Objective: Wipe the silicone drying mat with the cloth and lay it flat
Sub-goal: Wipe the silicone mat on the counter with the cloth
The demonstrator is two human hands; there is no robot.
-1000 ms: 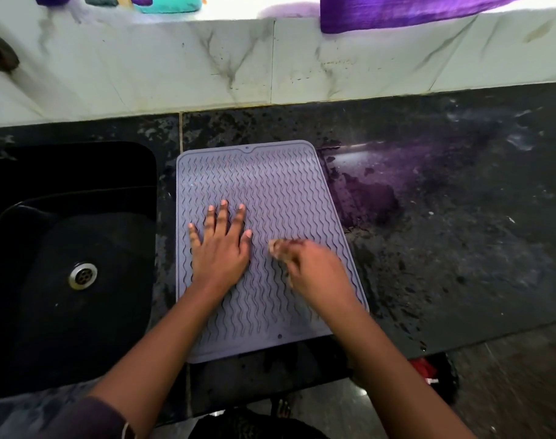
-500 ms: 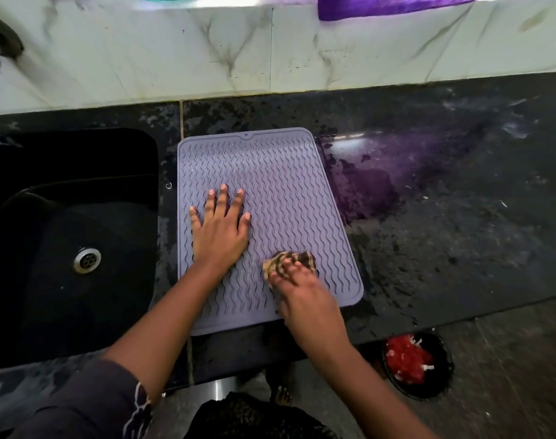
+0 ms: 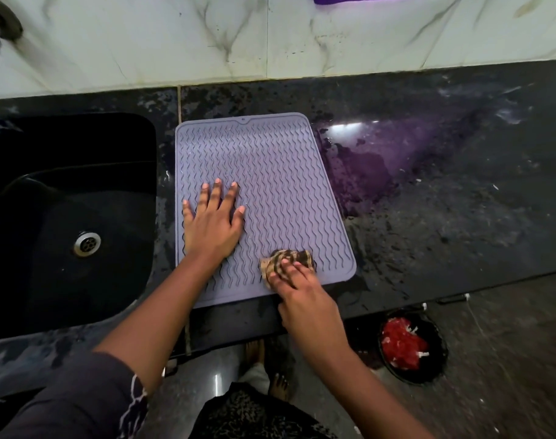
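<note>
Head view shows the silicone drying mat [image 3: 264, 191] lying flat on the dark countertop [image 3: 444, 217], just beside the sink [image 3: 70, 223]. The left hand [image 3: 211, 221] rests palm-down on the mat's left half, fingers spread, pinning it. The right hand [image 3: 297, 288] presses a bunched, patterned cloth [image 3: 286, 259] against the mat's near right corner, fingers curled over the wad, which peeks out beyond the fingertips. The step in hand looks like wiping. To do it well, the person would likely follow the wavy ridges so the cloth reaches the grooves, and keep the pinning palm firm so the soft mat neither slides nor buckles. The counter right of the mat looks wet and could re-soil the edge.
</note>
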